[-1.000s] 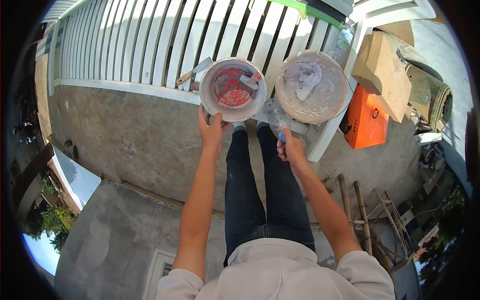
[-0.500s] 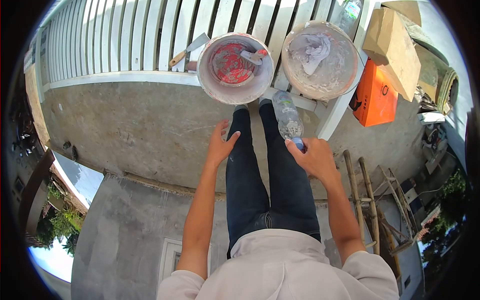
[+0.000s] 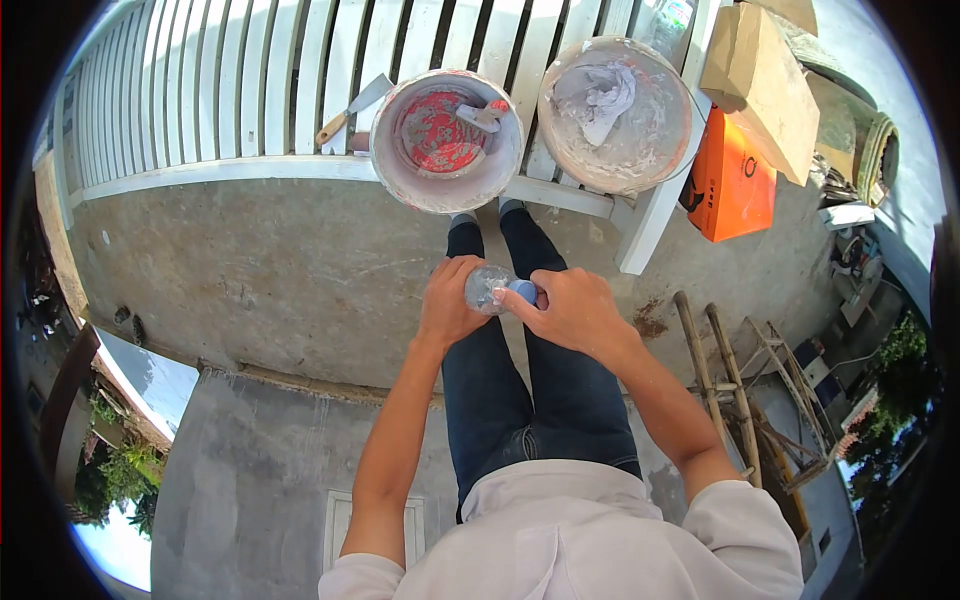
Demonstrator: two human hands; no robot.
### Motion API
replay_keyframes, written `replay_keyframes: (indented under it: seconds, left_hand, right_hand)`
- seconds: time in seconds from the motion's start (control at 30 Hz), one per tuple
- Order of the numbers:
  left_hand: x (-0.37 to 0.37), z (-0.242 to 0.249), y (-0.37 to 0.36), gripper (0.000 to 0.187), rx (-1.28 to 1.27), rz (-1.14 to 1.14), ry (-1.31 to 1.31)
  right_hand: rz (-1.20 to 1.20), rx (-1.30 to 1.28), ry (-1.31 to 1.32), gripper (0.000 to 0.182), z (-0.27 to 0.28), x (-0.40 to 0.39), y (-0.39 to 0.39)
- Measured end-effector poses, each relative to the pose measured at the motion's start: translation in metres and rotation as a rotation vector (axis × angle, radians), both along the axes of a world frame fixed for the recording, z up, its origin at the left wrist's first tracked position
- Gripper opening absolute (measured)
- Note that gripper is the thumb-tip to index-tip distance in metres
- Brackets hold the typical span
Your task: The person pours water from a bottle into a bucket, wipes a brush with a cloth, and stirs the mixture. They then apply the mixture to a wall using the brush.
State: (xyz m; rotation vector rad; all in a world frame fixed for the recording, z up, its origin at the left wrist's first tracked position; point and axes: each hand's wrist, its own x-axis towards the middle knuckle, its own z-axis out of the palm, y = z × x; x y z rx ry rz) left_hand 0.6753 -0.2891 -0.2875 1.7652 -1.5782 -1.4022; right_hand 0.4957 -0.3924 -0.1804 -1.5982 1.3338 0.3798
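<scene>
A clear plastic bottle (image 3: 484, 288) with a blue cap (image 3: 523, 291) is held between my hands, in front of my legs. My left hand (image 3: 450, 300) is wrapped round the bottle's body, hiding part of it. The fingers and thumb of my right hand (image 3: 570, 308) close on the cap. Beyond them, on the slatted bench, stands a bucket (image 3: 385, 165) with red and grey residue and a white-and-red tool (image 3: 482, 117) inside. To its right is a wider bucket (image 3: 570, 175) smeared with pale residue, with a crumpled white cloth (image 3: 609, 98) in it.
A scraper (image 3: 352, 108) with a wooden handle lies on the white bench (image 3: 230, 172). Another plastic bottle (image 3: 668, 25) stands at the bench's right end. Beside it are an orange box (image 3: 733, 185) and a cardboard box (image 3: 765, 85). A wooden ladder (image 3: 735, 385) is at the right.
My right hand has brought the bottle left and away from the bench. My left hand has moved right and taken hold of its body. The view has shifted slightly.
</scene>
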Motion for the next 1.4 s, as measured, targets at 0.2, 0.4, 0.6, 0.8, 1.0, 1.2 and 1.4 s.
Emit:
replay_keyframes:
  seconds: [0.2, 0.4, 0.6, 0.8, 1.0, 1.2, 1.4]
  left_hand:
    - [0.016, 0.0, 0.0, 0.054, 0.128, 0.019, 0.001]
    - [0.027, 0.011, -0.017, 0.053, 0.273, -0.045, 0.093]
    - [0.034, 0.008, -0.024, 0.051, 0.311, -0.117, 0.094]
    - [0.033, 0.018, -0.03, 0.051, 0.42, -0.067, 0.118]
    - [0.037, 0.021, -0.03, 0.052, 0.502, 0.03, 0.118]
    - [0.038, 0.026, -0.03, 0.049, 0.518, 0.126, 0.07]
    - [0.036, 0.028, -0.035, 0.046, 0.573, 0.157, 0.026]
  right_hand:
    - [0.066, 0.014, -0.123, 0.048, -0.015, 0.009, -0.007]
    - [0.291, -0.197, -0.273, 0.032, -0.014, 0.003, -0.017]
    - [0.329, -0.307, -0.455, 0.031, -0.029, -0.005, -0.027]
    - [0.21, 0.036, -0.362, 0.027, -0.011, 0.004, -0.042]
    - [0.027, -0.122, -0.6, 0.026, -0.024, 0.006, -0.035]
    - [-0.214, -0.151, -0.493, 0.026, -0.038, -0.017, -0.034]
    - [-0.155, -0.154, -0.373, 0.029, -0.066, -0.044, -0.01]
